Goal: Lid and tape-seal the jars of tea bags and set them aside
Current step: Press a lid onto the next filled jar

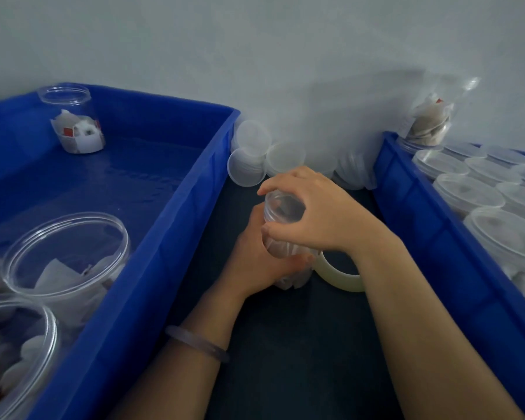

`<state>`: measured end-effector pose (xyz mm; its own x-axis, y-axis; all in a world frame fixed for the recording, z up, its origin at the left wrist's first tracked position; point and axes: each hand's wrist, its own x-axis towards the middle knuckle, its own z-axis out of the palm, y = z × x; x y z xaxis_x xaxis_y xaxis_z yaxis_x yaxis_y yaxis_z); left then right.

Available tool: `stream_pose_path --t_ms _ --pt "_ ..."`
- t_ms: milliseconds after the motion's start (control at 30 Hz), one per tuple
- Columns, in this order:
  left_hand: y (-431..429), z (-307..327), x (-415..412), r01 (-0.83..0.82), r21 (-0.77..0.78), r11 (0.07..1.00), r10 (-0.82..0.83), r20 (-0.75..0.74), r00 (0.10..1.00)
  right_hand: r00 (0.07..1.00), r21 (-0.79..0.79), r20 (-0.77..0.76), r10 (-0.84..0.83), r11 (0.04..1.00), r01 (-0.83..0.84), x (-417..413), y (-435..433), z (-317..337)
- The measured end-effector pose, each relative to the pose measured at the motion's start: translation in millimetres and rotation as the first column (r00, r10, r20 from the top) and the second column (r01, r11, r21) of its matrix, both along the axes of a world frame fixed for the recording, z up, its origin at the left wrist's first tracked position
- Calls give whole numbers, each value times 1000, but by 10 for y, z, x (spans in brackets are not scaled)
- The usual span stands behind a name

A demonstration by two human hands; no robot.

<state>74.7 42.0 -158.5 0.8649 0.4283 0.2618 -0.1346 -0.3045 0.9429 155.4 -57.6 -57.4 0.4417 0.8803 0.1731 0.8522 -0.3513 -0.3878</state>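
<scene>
**Clear jar (281, 237) gripped in both hands between two bins**

Blue bins flank a dark desk (285, 344), and the jar stands on it between them, with tea bags dim inside. The left hand (255, 265) grasps its lower body. The right hand (309, 213) curls over its top, fingertips on the rim. A tape roll (337, 277) lies just beside the jar, under the right wrist. Loose lids (249, 153) pile up by the wall. The left bin (152, 237) holds open jars (64, 256), the right bin (422, 222) lidded jars (467, 192)
</scene>
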Motion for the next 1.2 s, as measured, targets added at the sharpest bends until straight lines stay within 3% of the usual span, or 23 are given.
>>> stream_pose_path --t_ms 233,500,700,833,933,1100,1200 --pt "11 3 -4 -3 -23 1000 3 13 1000 995 249 67 -73 967 54 -69 -50 -134" --pt "53 -37 23 8 14 1000 -8 8 1000 994 8 6 112 994 -112 34 -39 85" --pt "2 -13 55 -37 41 998 38 -6 999 990 26 -17 137 990 -137 33 52 44" --pt "13 1 61 -50 77 996 53 -37 998 990 -88 23 138 987 -136 52 82 63" --pt "-12 -15 83 -84 98 992 87 -24 996 993 -57 98 64 997 -59 2 80 1" --pt "-40 -12 102 -129 66 990 135 -100 986 935 108 200 -293 955 276 -180 195 -165" --pt "-6 -3 75 -94 64 993 102 -121 987 927 118 200 -318 947 300 -204 232 -175"
